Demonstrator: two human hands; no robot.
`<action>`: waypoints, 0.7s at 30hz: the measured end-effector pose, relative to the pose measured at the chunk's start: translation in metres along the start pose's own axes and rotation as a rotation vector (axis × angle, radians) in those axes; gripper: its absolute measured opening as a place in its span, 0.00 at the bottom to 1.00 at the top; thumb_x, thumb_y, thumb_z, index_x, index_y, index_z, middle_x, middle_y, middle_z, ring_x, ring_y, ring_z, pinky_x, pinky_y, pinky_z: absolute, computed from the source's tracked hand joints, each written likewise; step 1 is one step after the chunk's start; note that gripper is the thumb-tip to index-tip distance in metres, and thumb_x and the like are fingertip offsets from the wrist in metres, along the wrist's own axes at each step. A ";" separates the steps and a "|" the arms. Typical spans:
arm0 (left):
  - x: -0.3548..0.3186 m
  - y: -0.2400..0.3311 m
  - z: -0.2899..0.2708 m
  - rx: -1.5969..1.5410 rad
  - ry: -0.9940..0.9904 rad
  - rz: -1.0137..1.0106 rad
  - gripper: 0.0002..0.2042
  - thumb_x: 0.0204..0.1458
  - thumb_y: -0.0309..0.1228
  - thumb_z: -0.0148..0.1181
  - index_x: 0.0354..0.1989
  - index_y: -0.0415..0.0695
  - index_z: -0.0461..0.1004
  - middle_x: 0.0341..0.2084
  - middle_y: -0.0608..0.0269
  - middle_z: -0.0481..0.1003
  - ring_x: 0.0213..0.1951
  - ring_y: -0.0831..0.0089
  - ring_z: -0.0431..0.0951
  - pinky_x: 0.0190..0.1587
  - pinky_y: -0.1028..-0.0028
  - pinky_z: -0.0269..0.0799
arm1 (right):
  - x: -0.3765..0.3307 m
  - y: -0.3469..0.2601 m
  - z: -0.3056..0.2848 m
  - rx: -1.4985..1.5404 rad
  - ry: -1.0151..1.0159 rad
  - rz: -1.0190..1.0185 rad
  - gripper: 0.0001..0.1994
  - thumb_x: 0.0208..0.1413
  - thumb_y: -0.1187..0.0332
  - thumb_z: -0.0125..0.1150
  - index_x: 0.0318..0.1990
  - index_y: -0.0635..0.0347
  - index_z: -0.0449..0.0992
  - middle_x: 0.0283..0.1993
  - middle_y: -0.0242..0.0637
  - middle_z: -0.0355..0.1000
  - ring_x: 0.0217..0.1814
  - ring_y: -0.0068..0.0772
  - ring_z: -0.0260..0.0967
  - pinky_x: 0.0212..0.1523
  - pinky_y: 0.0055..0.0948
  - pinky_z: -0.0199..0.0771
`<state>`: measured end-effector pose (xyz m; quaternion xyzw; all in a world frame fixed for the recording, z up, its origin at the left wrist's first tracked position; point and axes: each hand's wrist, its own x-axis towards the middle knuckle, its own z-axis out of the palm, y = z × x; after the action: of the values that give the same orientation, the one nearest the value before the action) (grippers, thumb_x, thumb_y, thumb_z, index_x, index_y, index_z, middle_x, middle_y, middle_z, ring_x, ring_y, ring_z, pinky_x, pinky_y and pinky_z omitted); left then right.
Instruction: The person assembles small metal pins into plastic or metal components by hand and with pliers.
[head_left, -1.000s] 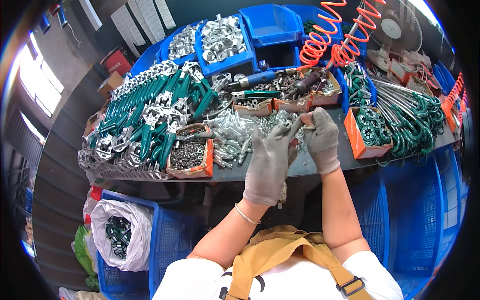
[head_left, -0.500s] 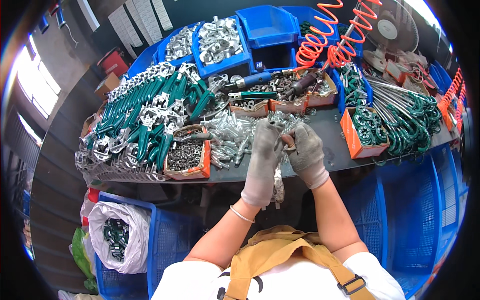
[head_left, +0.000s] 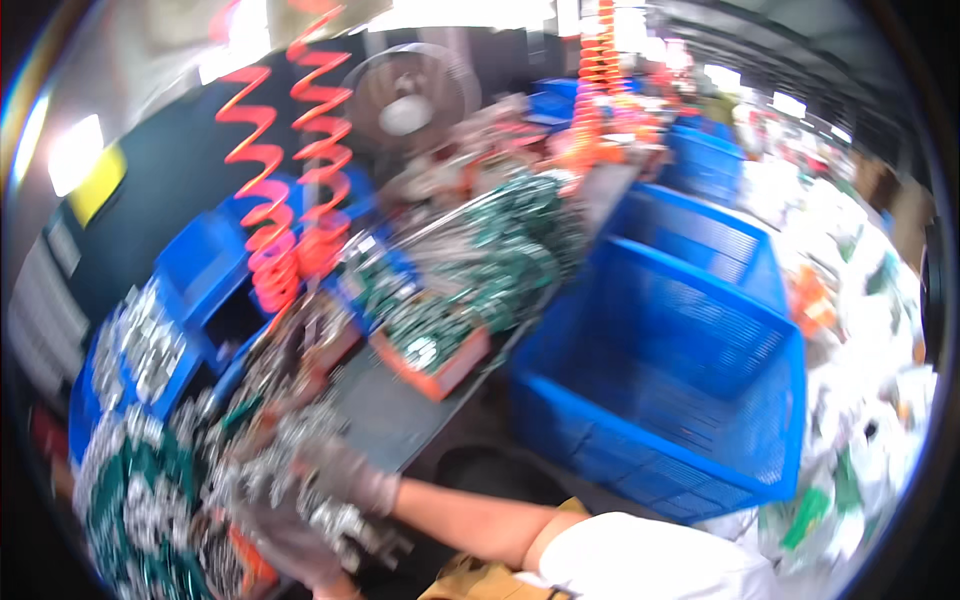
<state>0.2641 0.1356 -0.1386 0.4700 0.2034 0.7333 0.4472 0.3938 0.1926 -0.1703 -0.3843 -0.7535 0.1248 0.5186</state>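
Note:
Both of my gloved hands are at the lower left, smeared by motion. My left hand (head_left: 287, 525) is the lower one, beside the pile of silver springs (head_left: 312, 422). Just above and to its right, my right hand (head_left: 345, 472) reaches in over the front of the bench. Its fingers are blurred, and I cannot tell what either hand holds. Blurred silver metal parts (head_left: 352, 530) show close beneath my right hand. Green-handled pliers (head_left: 140, 500) with silver jaws are heaped left of my hands.
An orange box of green parts (head_left: 432, 362) stands near the bench edge, with green-gripped metal rods (head_left: 505, 240) behind. Coiled orange air hoses (head_left: 270, 235) hang above blue bins (head_left: 200, 255). Large blue crates (head_left: 660, 380) stand right of the bench, white bags (head_left: 860, 410) beyond. A fan (head_left: 405, 105) stands behind.
My view has swung to the right and blurred. The hands, earlier together over the springs at mid-picture, now appear at the lower left. The blue crates and white bags have come into fuller view.

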 end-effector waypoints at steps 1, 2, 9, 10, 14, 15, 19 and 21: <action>0.003 0.022 0.013 -0.063 0.202 -0.038 0.27 0.64 0.48 0.39 0.66 0.45 0.53 0.62 0.50 0.57 0.62 0.60 0.62 0.63 0.54 0.59 | 0.011 -0.033 0.002 -0.014 -0.098 0.114 0.11 0.59 0.63 0.49 0.42 0.57 0.74 0.41 0.46 0.72 0.46 0.50 0.70 0.46 0.44 0.70; 0.005 0.028 0.033 -0.087 0.394 -0.114 0.27 0.63 0.49 0.40 0.65 0.45 0.54 0.61 0.51 0.58 0.61 0.60 0.62 0.61 0.56 0.63 | 0.010 -0.027 0.003 -0.009 0.077 0.054 0.10 0.59 0.65 0.51 0.42 0.60 0.70 0.37 0.49 0.69 0.43 0.53 0.69 0.44 0.44 0.69; 0.006 -0.019 0.029 0.043 -0.012 -0.286 0.19 0.62 0.45 0.44 0.54 0.45 0.63 0.49 0.60 0.66 0.57 0.67 0.63 0.64 0.64 0.52 | 0.003 0.000 -0.041 0.020 0.284 0.112 0.11 0.59 0.63 0.54 0.36 0.62 0.64 0.33 0.50 0.67 0.39 0.57 0.67 0.39 0.46 0.67; 0.001 -0.018 0.031 0.009 -0.007 -0.177 0.17 0.62 0.44 0.44 0.51 0.46 0.65 0.46 0.62 0.68 0.54 0.68 0.65 0.61 0.66 0.56 | 0.002 0.000 -0.040 0.004 0.343 0.103 0.12 0.58 0.63 0.55 0.34 0.62 0.64 0.32 0.49 0.65 0.37 0.58 0.67 0.36 0.45 0.67; -0.005 0.005 0.041 0.469 -0.057 0.101 0.22 0.60 0.33 0.48 0.59 0.39 0.51 0.51 0.50 0.64 0.53 0.60 0.68 0.57 0.65 0.66 | -0.002 -0.042 -0.042 0.147 -0.288 0.219 0.18 0.61 0.54 0.50 0.38 0.65 0.66 0.37 0.55 0.70 0.43 0.60 0.68 0.40 0.49 0.67; -0.006 0.009 0.044 0.712 -0.087 0.185 0.30 0.58 0.27 0.50 0.65 0.36 0.42 0.55 0.44 0.61 0.54 0.55 0.69 0.56 0.63 0.69 | -0.002 -0.049 -0.041 0.200 -0.235 0.279 0.20 0.61 0.52 0.50 0.39 0.65 0.68 0.39 0.56 0.70 0.44 0.60 0.68 0.42 0.48 0.68; -0.003 -0.007 0.045 0.041 0.037 -0.025 0.28 0.63 0.48 0.42 0.65 0.42 0.54 0.63 0.52 0.58 0.65 0.61 0.56 0.70 0.62 0.41 | -0.002 -0.026 -0.023 0.081 -0.074 0.149 0.16 0.61 0.57 0.50 0.39 0.62 0.72 0.38 0.53 0.71 0.43 0.59 0.68 0.42 0.46 0.68; -0.008 -0.018 0.048 0.005 -0.028 -0.062 0.26 0.63 0.45 0.41 0.64 0.42 0.54 0.61 0.53 0.59 0.64 0.62 0.57 0.69 0.63 0.44 | -0.004 -0.012 -0.024 -0.113 -0.001 0.099 0.15 0.62 0.58 0.50 0.40 0.62 0.72 0.38 0.51 0.72 0.44 0.56 0.69 0.42 0.46 0.68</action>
<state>0.3158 0.1326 -0.1325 0.4746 0.2136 0.7119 0.4714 0.4103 0.1768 -0.1554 -0.4497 -0.7396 0.1079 0.4890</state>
